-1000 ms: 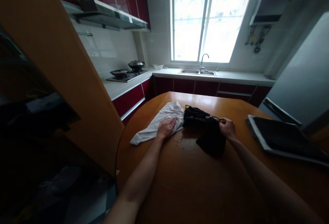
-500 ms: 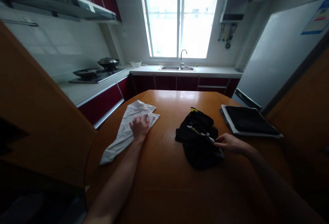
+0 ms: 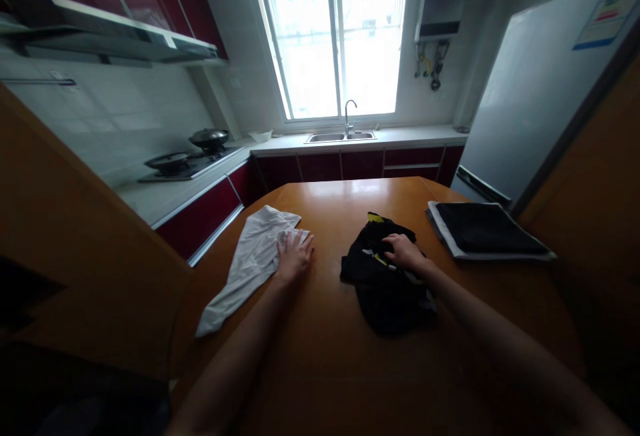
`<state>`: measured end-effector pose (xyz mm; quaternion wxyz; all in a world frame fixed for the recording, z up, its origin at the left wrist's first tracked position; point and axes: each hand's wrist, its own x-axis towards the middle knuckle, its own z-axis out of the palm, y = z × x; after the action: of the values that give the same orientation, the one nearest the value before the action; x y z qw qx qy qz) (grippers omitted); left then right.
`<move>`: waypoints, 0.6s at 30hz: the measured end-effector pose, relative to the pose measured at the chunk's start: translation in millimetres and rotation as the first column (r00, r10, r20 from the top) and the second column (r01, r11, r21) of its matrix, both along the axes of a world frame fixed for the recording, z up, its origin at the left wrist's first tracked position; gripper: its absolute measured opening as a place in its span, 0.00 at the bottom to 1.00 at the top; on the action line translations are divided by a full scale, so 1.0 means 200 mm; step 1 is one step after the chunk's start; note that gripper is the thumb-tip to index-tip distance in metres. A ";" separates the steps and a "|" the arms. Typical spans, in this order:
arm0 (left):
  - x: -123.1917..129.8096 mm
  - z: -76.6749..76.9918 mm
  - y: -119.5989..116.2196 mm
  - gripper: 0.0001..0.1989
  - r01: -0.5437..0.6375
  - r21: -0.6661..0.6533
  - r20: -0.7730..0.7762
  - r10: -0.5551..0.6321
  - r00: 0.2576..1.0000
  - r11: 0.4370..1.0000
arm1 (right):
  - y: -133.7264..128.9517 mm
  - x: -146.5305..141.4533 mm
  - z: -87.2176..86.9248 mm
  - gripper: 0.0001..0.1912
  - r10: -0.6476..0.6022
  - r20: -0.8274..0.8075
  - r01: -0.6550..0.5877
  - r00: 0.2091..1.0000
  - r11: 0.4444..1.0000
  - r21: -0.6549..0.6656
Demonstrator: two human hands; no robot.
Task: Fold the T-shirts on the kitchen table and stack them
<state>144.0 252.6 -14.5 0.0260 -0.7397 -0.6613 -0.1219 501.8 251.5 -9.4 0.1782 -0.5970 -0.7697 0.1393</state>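
Note:
A crumpled white cloth garment point(image 3: 250, 249) lies on the left half of the wooden table. My left hand point(image 3: 295, 256) rests at its right edge, fingers spread, partly on the cloth and holding nothing. To the right is a bunched black garment point(image 3: 383, 303) with yellow and white patches. Over its upper part is my right hand point(image 3: 404, 251), fingers bent and apart, with no fabric visibly gripped. The hand and forearm hide some of the black cloth.
A flat stack of folded dark and white cloth point(image 3: 490, 229) lies at the table's right side. Beyond the wooden table point(image 3: 340, 206) are a counter with a sink point(image 3: 327, 137) and a stove with a lidded pan point(image 3: 209, 137). A fridge point(image 3: 520, 103) stands right.
My left hand has shifted right to the white garment's edge and its fingers have spread. My right hand has left the black garment's right side and moved up and left over it.

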 end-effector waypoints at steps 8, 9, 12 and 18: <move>-0.50 0.02 0.27 0.26 -0.108 -0.198 -0.063 0.098 0.993 0.974 | -0.13 0.03 0.03 0.18 0.252 -0.087 -0.253 0.964 0.968 0.001; -0.53 0.03 0.29 0.26 -0.103 -0.208 -0.063 0.092 0.994 0.973 | -0.16 0.03 0.04 0.17 0.283 -0.117 -0.285 0.952 0.959 -0.001; -0.57 0.06 0.31 0.27 -0.105 -0.210 -0.062 0.094 0.994 0.972 | -0.24 0.03 0.07 0.13 0.311 -0.205 -0.327 0.928 0.944 -0.050; -0.24 0.07 0.18 0.26 0.071 0.138 0.001 -0.072 0.997 0.988 | -0.28 0.18 0.12 0.06 0.181 -0.357 -0.233 0.916 0.967 -0.107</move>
<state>95.5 287.9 -1.2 0.0706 -0.7588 -0.6246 -0.1705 537.3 194.7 15.0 0.2498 -0.4898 -0.7732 0.3160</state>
